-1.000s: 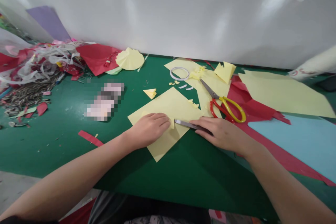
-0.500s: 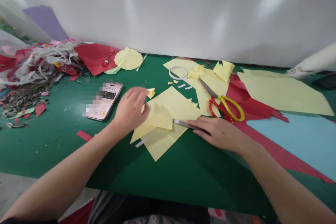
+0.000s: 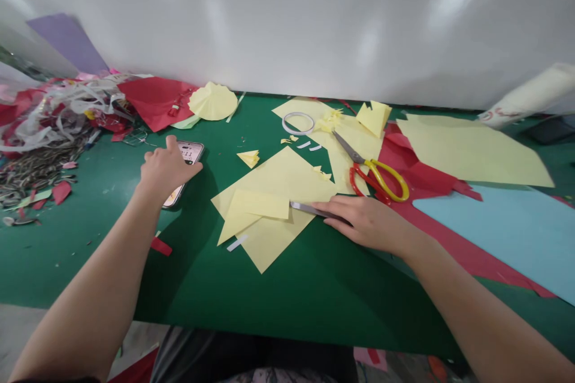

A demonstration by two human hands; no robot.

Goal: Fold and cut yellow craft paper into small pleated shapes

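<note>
My left hand (image 3: 164, 167) is over a phone (image 3: 192, 151) lying screen-up, with its fingers apart and partly covering the screen. I cannot tell if they touch it. My right hand (image 3: 366, 220) rests low on the table, gripping a slim silver metal tool with a flat, blade-like end (image 3: 305, 207); the rest is hidden in the fingers. The tool's tip meets the edge of a folded piece of pale yellow paper (image 3: 265, 203). Beneath that lies a larger pale yellow sheet (image 3: 291, 170). Scissors with red and yellow handles (image 3: 380, 176) lie partly open beyond my right hand.
A small pleated yellow piece (image 3: 250, 158) and a roll of tape (image 3: 298, 124) lie beyond the sheet. A pleated yellow disc (image 3: 213, 102) is farther back. Tangled ribbons and wires (image 3: 58, 114) fill the left; red, yellow and blue sheets (image 3: 498, 224) lie right.
My left hand has moved left from beside the yellow paper to over the phone. My right hand keeps hold of the metal tool at the paper's edge. The view has shifted slightly.
</note>
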